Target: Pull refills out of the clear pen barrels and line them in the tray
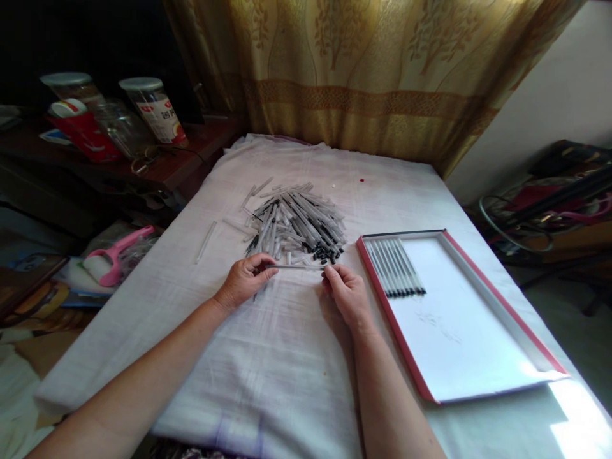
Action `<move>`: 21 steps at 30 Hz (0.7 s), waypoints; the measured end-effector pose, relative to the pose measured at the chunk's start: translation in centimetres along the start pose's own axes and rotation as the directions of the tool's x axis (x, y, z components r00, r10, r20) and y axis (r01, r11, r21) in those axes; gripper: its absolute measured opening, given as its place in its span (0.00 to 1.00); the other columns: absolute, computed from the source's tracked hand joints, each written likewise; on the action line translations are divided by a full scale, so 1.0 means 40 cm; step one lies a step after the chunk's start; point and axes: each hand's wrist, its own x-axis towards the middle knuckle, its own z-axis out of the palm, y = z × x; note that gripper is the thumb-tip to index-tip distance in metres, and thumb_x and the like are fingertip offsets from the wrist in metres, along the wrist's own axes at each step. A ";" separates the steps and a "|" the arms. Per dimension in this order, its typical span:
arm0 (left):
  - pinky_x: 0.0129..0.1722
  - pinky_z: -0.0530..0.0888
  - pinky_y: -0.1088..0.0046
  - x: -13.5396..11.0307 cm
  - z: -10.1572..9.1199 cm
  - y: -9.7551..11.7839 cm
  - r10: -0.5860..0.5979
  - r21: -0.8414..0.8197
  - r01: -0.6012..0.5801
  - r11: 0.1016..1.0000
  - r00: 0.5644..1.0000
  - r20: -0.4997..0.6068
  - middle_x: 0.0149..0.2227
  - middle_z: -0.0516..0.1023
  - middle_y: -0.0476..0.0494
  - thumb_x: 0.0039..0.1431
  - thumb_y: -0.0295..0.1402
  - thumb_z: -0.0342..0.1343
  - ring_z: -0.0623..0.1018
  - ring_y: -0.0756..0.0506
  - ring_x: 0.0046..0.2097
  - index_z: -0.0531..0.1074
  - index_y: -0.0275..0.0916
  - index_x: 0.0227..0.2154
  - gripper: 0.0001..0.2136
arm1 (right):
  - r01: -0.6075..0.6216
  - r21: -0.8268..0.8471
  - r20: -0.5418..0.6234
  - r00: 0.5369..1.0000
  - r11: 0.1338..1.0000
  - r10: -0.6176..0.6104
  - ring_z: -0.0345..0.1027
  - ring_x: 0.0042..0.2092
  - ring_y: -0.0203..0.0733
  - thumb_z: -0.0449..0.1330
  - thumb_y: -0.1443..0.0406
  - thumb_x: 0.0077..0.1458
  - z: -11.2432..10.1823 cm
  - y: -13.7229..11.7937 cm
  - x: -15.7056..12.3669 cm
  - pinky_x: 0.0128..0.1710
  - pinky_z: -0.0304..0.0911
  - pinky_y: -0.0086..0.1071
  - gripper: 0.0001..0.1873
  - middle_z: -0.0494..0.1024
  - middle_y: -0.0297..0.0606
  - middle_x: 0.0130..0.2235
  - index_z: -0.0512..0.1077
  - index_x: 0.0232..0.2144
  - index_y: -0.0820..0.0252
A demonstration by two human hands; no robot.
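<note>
Between my two hands, one slim clear pen (300, 266) lies level in front of the pile. My left hand (247, 278) pinches its left end, and my right hand (345, 290) has thumb and fingers closed on its right end. Just behind is a heap of pen parts (299, 220), with clear barrels, dark refills and small black caps mixed together. To the right of my right hand lies a shallow box lid (459, 331) with red sides and a white inside. A row of pens (394, 268) with black tips fills its upper left corner, side by side.
A white cloth (215, 376) covers the table. One loose clear tube (205, 242) lies left of the heap. At the back left, a dark red cabinet (201, 137) holds a lidded jar (157, 115) and a red cup (88, 131). A gold curtain (344, 83) hangs behind the table.
</note>
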 end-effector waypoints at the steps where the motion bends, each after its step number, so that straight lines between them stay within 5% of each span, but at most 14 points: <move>1: 0.30 0.71 0.77 0.000 0.000 0.002 -0.005 -0.010 0.005 1.000 1.000 0.007 0.27 0.79 0.48 0.51 0.40 0.62 0.75 0.50 0.29 0.78 0.38 0.34 0.12 | 0.005 -0.001 -0.005 1.000 1.000 -0.005 0.60 0.22 0.35 0.58 0.48 0.52 0.000 0.000 0.000 0.25 0.56 0.29 0.21 0.69 0.30 0.19 0.70 0.20 0.58; 5: 0.30 0.71 0.76 0.000 -0.001 0.007 -0.018 -0.032 0.018 0.999 1.000 0.008 0.28 0.79 0.48 0.51 0.40 0.61 0.75 0.49 0.29 0.78 0.38 0.34 0.12 | 0.028 -0.018 -0.029 0.999 0.999 -0.029 0.63 0.23 0.36 0.59 0.49 0.51 0.002 0.000 -0.002 0.25 0.59 0.29 0.18 0.73 0.32 0.22 0.73 0.27 0.58; 11: 0.28 0.70 0.78 -0.009 0.005 0.007 0.029 0.007 -0.029 1.000 0.999 -0.029 0.25 0.77 0.50 0.52 0.39 0.61 0.74 0.50 0.27 0.78 0.38 0.33 0.10 | 0.042 -0.070 -0.059 0.997 0.997 -0.046 0.63 0.23 0.36 0.57 0.49 0.54 0.004 0.002 -0.006 0.26 0.59 0.30 0.21 0.71 0.33 0.20 0.70 0.20 0.58; 15: 0.29 0.71 0.78 -0.011 0.016 0.015 0.073 0.089 -0.073 0.993 0.997 0.006 0.26 0.78 0.50 0.55 0.39 0.60 0.75 0.50 0.28 0.77 0.39 0.34 0.10 | 0.042 0.027 -0.015 0.999 0.999 -0.042 0.65 0.24 0.36 0.61 0.51 0.51 0.004 0.004 -0.005 0.26 0.61 0.30 0.18 0.76 0.33 0.26 0.76 0.37 0.59; 18: 0.33 0.73 0.77 0.000 0.019 0.030 0.161 0.192 -0.177 0.965 0.982 0.097 0.29 0.79 0.50 0.59 0.38 0.59 0.76 0.50 0.30 0.77 0.40 0.38 0.09 | 0.014 0.061 0.026 1.000 0.998 -0.016 0.64 0.24 0.36 0.65 0.53 0.47 -0.001 0.008 -0.003 0.26 0.60 0.30 0.19 0.75 0.33 0.26 0.77 0.37 0.59; 21: 0.43 0.75 0.70 0.025 0.011 0.041 0.326 0.364 -0.364 0.857 0.931 0.163 0.40 0.80 0.45 0.60 0.34 0.59 0.78 0.46 0.39 0.75 0.40 0.47 0.13 | -0.027 0.092 -0.074 0.997 0.995 0.034 0.62 0.24 0.35 0.65 0.52 0.47 -0.011 0.009 0.002 0.25 0.58 0.29 0.17 0.74 0.33 0.25 0.77 0.30 0.60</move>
